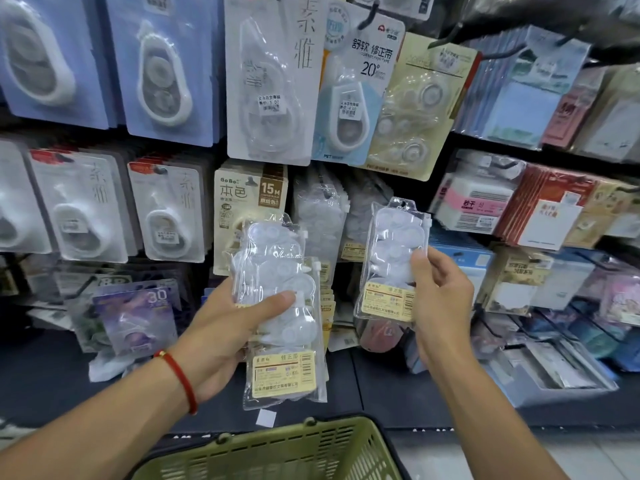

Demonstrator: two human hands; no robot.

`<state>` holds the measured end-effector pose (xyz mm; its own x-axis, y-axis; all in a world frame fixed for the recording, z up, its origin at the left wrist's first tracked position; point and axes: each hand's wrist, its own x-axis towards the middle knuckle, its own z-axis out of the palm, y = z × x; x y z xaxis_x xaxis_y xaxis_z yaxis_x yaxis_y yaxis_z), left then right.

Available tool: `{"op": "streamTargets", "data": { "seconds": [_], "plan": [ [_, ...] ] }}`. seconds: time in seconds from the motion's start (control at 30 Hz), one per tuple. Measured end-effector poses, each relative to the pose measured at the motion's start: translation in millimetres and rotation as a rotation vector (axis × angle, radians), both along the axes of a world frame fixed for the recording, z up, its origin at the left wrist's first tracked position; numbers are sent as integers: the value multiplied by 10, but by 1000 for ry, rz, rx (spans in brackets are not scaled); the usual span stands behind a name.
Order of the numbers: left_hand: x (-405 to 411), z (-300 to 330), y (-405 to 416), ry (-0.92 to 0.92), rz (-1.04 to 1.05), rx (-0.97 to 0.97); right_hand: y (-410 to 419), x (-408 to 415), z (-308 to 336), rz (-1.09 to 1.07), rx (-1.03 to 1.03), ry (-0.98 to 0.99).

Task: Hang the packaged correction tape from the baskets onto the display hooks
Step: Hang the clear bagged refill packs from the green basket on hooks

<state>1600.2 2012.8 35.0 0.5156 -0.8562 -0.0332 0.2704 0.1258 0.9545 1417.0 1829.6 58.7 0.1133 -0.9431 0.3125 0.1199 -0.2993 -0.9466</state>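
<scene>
Our left hand (221, 327) grips a stack of tape packs (280, 306) at centre frame; our right hand (440, 299) pinches one pack (391, 258) beside it.

This is a stationery shop aisle. A dark display wall (349, 181) is packed with rows of carded blister packs of white correction tape (162, 74) hanging on black metal hooks (369, 17), several bearing small white price stickers (271, 102). To the wall's right hang pastel sticky-note pads (519, 109). Below the wall sits an olive-green plastic shopping basket (277, 452).
</scene>
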Motion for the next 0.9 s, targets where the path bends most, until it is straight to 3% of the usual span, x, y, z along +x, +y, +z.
{"op": "streamTargets", "data": {
  "seconds": [0.27, 0.9],
  "plan": [
    [-62, 28, -5, 2, 21, 40, -11, -47, 48, 114, -52, 44],
    [-103, 6, -6, -22, 20, 33, -55, -87, 83, 95, -72, 62]
  ]
}}
